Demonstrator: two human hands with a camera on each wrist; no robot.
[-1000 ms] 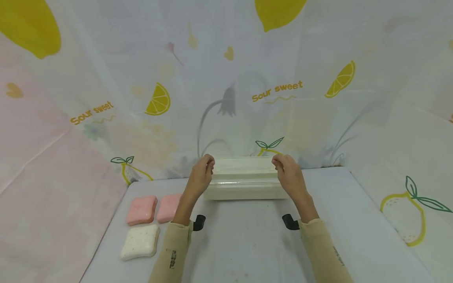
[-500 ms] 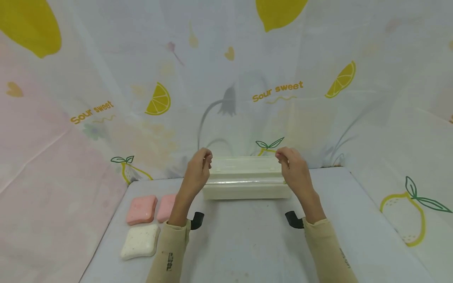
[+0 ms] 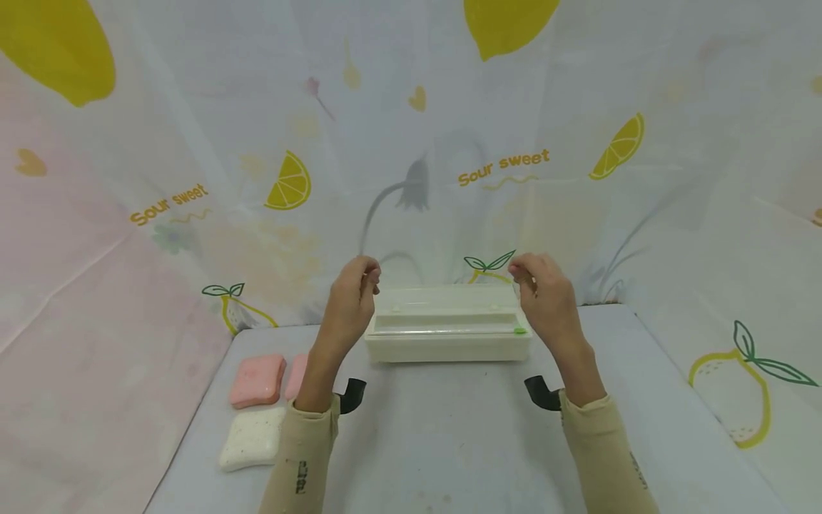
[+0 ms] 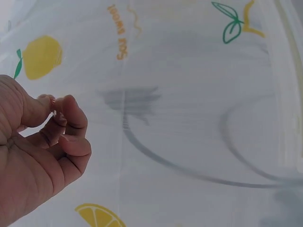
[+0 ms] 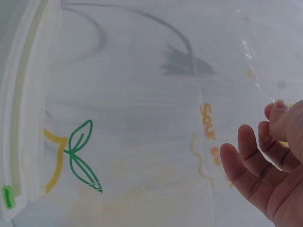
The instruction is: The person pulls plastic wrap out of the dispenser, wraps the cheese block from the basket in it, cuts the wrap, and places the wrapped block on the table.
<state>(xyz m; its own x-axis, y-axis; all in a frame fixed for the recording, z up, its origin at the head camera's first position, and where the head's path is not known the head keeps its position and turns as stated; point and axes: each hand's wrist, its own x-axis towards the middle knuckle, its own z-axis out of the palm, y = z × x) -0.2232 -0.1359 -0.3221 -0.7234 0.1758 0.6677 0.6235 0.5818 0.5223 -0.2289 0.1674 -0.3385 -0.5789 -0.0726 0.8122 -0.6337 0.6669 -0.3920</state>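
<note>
We see the left hand [image 3: 352, 296] and right hand [image 3: 547, 296] raised level near the far white box [image 3: 447, 348], fingers curled inward, thumbs and fingertips pinching clear film [image 5: 258, 85].

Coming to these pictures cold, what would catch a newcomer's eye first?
Probably the raised left hand and right hand, pinching clear film above a long pale box at the back of the table. The green tab at the box's right end pops, as do the yellow lemons printed on the backdrop.
</note>
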